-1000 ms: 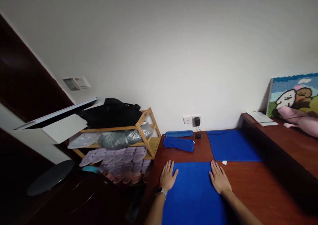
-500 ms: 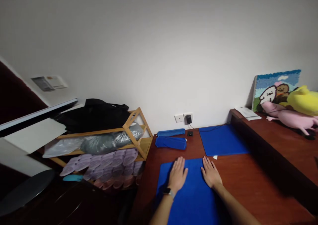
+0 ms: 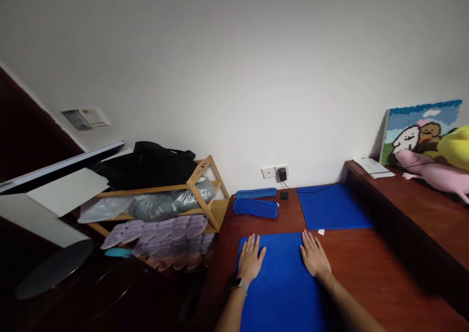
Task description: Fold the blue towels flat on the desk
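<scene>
A blue cloth (image 3: 278, 283) lies spread flat on the reddish-brown wooden table. My left hand (image 3: 250, 259) rests palm down near its far left corner, fingers stretched out, with a watch (image 3: 239, 284) on the wrist. On the cloth's far right corner lies my right hand (image 3: 315, 255), also flat with extended fingers. Neither hand holds anything. Beyond them sit two folded blue cloths, one (image 3: 256, 208) in front of the other (image 3: 255, 193). Another blue cloth (image 3: 333, 207) is laid out flat at the back right, with a white tag at its near edge.
A black plug (image 3: 282, 175) sits in the wall socket, its cord running right. On the raised ledge at right are a pink plush toy (image 3: 432, 168), a yellow plush and a fuzzy picture (image 3: 421, 132). A wooden rack (image 3: 205, 190) with slippers and bags stands left.
My left hand has slid left across the cloth toward its left edge. My right hand stays at the far right corner. The view has shifted slightly left.
</scene>
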A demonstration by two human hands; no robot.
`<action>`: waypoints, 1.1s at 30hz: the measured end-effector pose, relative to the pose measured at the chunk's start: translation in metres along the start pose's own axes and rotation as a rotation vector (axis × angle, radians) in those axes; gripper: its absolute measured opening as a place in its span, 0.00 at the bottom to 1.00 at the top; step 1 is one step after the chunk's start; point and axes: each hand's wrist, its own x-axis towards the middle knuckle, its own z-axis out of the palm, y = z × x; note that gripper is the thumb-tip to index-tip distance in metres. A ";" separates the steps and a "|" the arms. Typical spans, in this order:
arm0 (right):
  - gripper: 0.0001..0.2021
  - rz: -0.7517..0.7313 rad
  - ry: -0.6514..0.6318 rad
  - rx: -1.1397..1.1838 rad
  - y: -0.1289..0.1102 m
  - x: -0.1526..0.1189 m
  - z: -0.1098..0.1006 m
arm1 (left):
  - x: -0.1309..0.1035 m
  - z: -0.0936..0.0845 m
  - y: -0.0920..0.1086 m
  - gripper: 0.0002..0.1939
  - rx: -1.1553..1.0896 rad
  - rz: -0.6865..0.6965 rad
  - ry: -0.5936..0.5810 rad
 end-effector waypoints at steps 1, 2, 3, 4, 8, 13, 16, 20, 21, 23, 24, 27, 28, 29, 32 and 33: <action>0.35 0.000 0.002 -0.001 0.001 0.000 0.001 | -0.002 -0.001 -0.014 0.36 0.011 -0.029 0.009; 0.35 0.000 0.006 -0.004 0.001 0.001 0.003 | -0.004 -0.002 -0.024 0.36 0.018 -0.047 0.019; 0.35 0.000 0.010 -0.008 0.002 0.001 0.004 | -0.006 -0.002 -0.032 0.36 0.020 -0.058 0.028; 0.35 0.001 0.014 -0.012 0.002 0.002 0.005 | -0.008 -0.002 -0.037 0.36 0.018 -0.061 0.035; 0.35 0.012 -0.012 -0.049 0.001 0.005 0.006 | -0.010 0.000 -0.039 0.36 0.005 -0.062 0.042; 0.35 0.029 -0.040 -0.046 -0.005 0.003 0.001 | -0.008 0.002 -0.039 0.37 0.001 -0.071 0.039; 0.35 0.026 -0.006 -0.036 -0.008 0.000 -0.001 | -0.008 0.000 -0.043 0.38 0.003 -0.073 0.032; 0.35 0.031 -0.002 -0.030 -0.010 -0.001 -0.003 | -0.006 -0.009 -0.028 0.36 0.023 -0.025 0.070; 0.35 0.032 -0.004 -0.026 -0.010 -0.001 -0.002 | -0.004 -0.011 -0.016 0.36 0.017 0.013 0.091; 0.35 0.033 -0.005 -0.012 -0.009 0.000 -0.001 | 0.001 -0.010 0.020 0.34 -0.022 0.126 0.113; 0.35 0.032 -0.003 -0.006 -0.008 0.001 0.000 | 0.003 -0.007 0.042 0.34 -0.051 0.191 0.107; 0.34 0.012 -0.001 -0.010 -0.004 0.002 0.003 | 0.011 0.009 0.109 0.34 -0.136 0.316 0.045; 0.33 0.002 -0.005 -0.018 -0.002 0.002 0.004 | 0.014 0.015 0.126 0.34 -0.154 0.324 0.025; 0.33 -0.007 -0.009 -0.024 -0.002 0.003 0.004 | 0.015 0.021 0.139 0.34 -0.164 0.325 0.009; 0.33 -0.005 -0.012 -0.035 -0.003 0.002 0.003 | 0.018 0.029 0.146 0.34 -0.161 0.317 -0.010; 0.33 0.006 -0.010 -0.034 -0.004 0.002 0.001 | 0.018 0.029 0.139 0.34 -0.151 0.309 -0.012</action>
